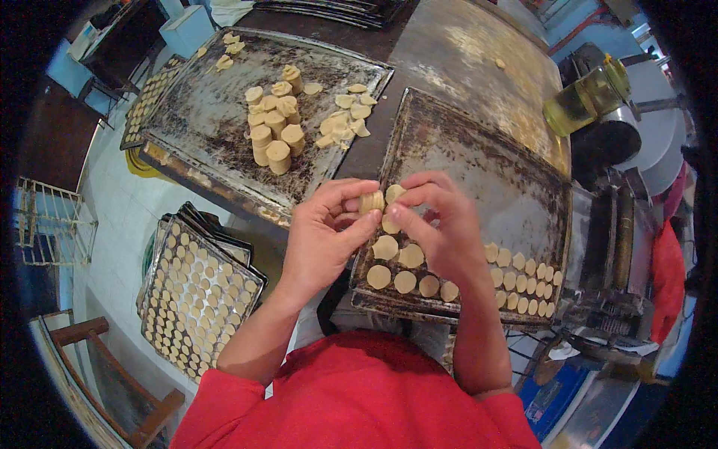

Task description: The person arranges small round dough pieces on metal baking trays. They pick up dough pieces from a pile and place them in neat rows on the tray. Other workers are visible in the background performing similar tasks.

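My left hand point(334, 230) holds a short stack of thin dough rounds point(371, 202) on its side between thumb and fingers. Close beside it, my right hand point(440, 224) has single dough rounds point(395, 194) at its fingertips. Both hands are over the left part of a metal baking tray point(477, 146). Rows of flat dough rounds point(378, 276) lie along the tray's near edge, partly hidden by my right forearm. On a second tray point(207, 84), to the left, stand upright stacks of dough rounds point(279, 157), with loose, overlapping pieces point(342, 123) near its right edge.
Lower left, a pile of trays bears many dough rounds point(190, 292). Another filled tray point(148, 106) is beyond the table's left side. At the right are a jug of yellowish liquid point(586, 101) and a machine with rollers point(622, 252). A wooden chair point(129, 387) stands lower left.
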Demonstrator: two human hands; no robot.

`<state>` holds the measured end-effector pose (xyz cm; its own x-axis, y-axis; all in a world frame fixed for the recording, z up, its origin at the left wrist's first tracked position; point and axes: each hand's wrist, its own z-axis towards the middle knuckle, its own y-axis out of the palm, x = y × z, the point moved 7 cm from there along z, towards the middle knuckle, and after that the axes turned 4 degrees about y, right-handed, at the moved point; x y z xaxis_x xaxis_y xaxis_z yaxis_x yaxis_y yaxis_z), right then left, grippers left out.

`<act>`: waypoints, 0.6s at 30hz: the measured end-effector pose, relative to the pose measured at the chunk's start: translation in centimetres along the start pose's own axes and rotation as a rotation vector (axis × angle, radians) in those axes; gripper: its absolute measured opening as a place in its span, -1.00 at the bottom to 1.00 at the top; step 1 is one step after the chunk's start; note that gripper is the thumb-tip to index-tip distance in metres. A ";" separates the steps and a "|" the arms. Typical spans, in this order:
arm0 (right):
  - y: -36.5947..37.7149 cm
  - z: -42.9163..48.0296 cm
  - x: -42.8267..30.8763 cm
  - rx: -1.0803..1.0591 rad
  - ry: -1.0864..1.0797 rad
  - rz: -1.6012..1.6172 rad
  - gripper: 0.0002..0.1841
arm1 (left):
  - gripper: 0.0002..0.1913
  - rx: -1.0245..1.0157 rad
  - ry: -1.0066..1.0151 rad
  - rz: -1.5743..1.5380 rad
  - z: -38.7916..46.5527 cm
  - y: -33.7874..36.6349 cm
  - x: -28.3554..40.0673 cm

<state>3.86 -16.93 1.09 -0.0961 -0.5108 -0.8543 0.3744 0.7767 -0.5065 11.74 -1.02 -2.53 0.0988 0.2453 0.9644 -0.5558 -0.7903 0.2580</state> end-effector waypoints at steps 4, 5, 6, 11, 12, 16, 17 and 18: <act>0.0 -0.8 -0.6 -0.033 0.001 0.088 -0.87 | -0.63 -0.033 -0.109 0.002 -0.4 0.5 -0.5; -0.2 -1.0 -0.4 -0.026 0.009 0.100 -0.88 | -0.63 -0.036 -0.137 0.007 -0.4 0.4 -0.7; -0.5 -1.0 0.2 0.017 0.052 0.023 -0.89 | -0.63 -0.034 -0.160 0.009 -0.5 0.3 -0.8; -2.7 -1.0 3.2 0.103 0.260 -0.319 -0.89 | -0.64 -0.033 -0.053 0.019 -0.3 0.7 -0.4; -2.7 -1.0 2.7 0.092 0.190 -0.240 -0.89 | -0.64 -0.031 -0.025 0.017 -0.3 1.0 -0.2; -2.3 -1.6 1.1 -0.030 0.107 0.005 -0.86 | -0.65 -0.095 -0.077 0.015 -0.4 2.8 -0.4; -2.1 -1.8 0.5 -0.070 0.057 0.060 -0.85 | -0.65 -0.105 -0.083 0.024 -0.4 3.3 -0.4; -2.4 -1.9 0.4 -0.060 0.077 0.084 -0.85 | -0.65 -0.119 -0.081 0.023 -0.5 3.7 -0.4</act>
<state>1.19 -18.32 1.71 -0.1382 -0.4150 -0.8993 0.3282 0.8375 -0.4369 9.28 -3.76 -1.95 0.1488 0.1778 0.9728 -0.6521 -0.7219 0.2317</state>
